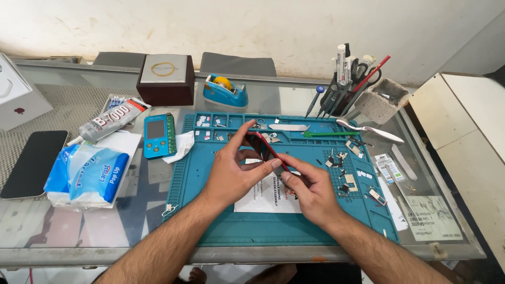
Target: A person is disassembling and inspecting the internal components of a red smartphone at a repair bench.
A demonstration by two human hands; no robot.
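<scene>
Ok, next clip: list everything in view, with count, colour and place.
mat: one, teal, centre of the glass table
red part: one, thin, red and black, held over the mat by both hands
paper: one, white, on the mat under the hands
small parts: many, mixed, right side of the mat
tweezers: one, silver, mat's far right corner
tool pot: one, dark, full of tools, far right
tape dispenser: one, blue, far centre
tester: one, teal, left of the mat
glue tube: one, grey, far left
wipes pack: one, blue, left
phone: one, black, left edge
left hand: one, pinching the red part
right hand: one, pinching the red part
</scene>
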